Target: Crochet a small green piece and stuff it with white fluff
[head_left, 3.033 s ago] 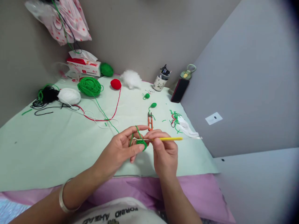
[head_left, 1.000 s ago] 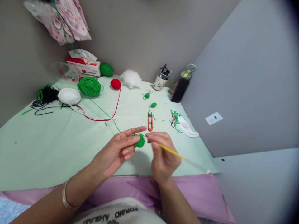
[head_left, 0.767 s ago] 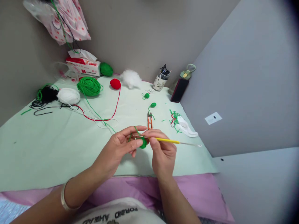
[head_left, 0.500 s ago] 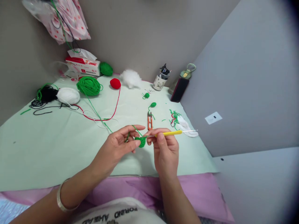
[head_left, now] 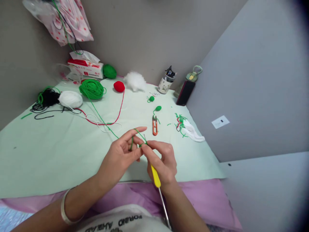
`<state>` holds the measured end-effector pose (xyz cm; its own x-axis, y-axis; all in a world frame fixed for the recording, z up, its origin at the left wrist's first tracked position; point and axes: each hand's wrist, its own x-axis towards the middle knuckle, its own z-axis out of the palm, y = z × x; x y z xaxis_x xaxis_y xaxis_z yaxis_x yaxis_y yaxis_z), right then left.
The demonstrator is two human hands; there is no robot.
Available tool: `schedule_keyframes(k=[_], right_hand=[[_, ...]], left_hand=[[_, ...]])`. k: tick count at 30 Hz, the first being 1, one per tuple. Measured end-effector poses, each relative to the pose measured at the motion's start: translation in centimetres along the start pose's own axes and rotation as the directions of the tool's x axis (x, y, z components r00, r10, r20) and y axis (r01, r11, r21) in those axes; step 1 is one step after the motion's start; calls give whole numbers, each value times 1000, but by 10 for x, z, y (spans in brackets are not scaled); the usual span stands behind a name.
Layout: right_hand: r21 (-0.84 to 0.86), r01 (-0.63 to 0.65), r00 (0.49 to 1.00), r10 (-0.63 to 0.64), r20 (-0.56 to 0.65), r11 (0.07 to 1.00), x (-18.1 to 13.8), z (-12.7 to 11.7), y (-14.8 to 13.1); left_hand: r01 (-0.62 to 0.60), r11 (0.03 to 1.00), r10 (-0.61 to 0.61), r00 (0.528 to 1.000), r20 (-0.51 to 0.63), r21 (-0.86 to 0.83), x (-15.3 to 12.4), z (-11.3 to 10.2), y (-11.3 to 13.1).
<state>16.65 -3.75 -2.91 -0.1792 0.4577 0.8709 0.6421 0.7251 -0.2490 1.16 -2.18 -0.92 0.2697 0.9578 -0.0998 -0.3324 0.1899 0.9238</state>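
My left hand [head_left: 124, 148] pinches a small green crochet piece [head_left: 140, 146], mostly hidden by the fingers. Green yarn runs over its raised index finger and back to the green yarn ball [head_left: 91, 89]. In my right hand [head_left: 163, 161] is a crochet hook with a yellow grip [head_left: 155, 176]; its rear metal shaft points down toward my body. The hook's slim tip shows just above the crochet piece, by the taut yarn. My right fingertips touch the piece too, close against the left thumb.
Orange thread snips [head_left: 154, 125] lie beyond my hands, near two small green balls. Yarn scraps [head_left: 180, 121] and a white piece [head_left: 193, 131] are at right. Farther back stand a red yarn ball [head_left: 119, 86], white stuffing [head_left: 135, 81], a pen cup [head_left: 166, 84] and a phone [head_left: 185, 92].
My right hand has turned, swinging the hook from lying sideways to pointing down toward my body. It has closed in on the left hand, and the green piece is now mostly covered.
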Motion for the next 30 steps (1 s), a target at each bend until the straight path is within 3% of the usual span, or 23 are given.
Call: schedule_keyframes(k=[1,3,6,8,11,13,15,17,19,21,22,24,26,30], right_hand=[[30,-23,999,23,-25,999,-1,1,1],[213,-190,979,203,-37,958,0,2,3],[534,-447,854,520,16,718,7,1,5],[638,-497,800,595,75,588,10,1,5],[611,-512,810,576,109,604,11,3,4],[534,-502,833,546,88,680,10,4,1],[410,-435,889,455,54,802,7,3,-2],[244,-296,954,299,29,923,5,2,-3],[172,-208,978,209,10,963,5,1,-3],[288,-291,949,313,-35,912,7,1,-1],[395,-363,910,412,-42,844,8,0,1],[593,-476,816,578,21,650,11,0,3],[668,-523,777,618,120,529,12,1,4],[629,-552,778,609,154,547,11,3,3]], left_hand=[[88,991,-82,994,66,-102,2,-1,-1],[229,940,-194,968,158,-252,5,-4,0],[213,921,-181,975,127,-325,7,-6,2],[158,939,-127,985,118,-305,7,-4,4],[98,970,-72,990,118,-224,4,0,4],[54,985,-42,996,74,-167,3,1,3],[27,988,-22,999,35,-151,3,2,1],[71,976,-60,997,58,-208,4,1,1],[181,938,-147,980,132,-295,6,-2,1],[260,897,-207,962,179,-357,8,-5,2],[267,889,-213,960,179,-372,9,-6,2],[222,908,-183,973,142,-355,10,-8,2],[149,951,-122,986,113,-272,9,-7,2],[31,997,-22,992,126,-67,6,-7,-1]])
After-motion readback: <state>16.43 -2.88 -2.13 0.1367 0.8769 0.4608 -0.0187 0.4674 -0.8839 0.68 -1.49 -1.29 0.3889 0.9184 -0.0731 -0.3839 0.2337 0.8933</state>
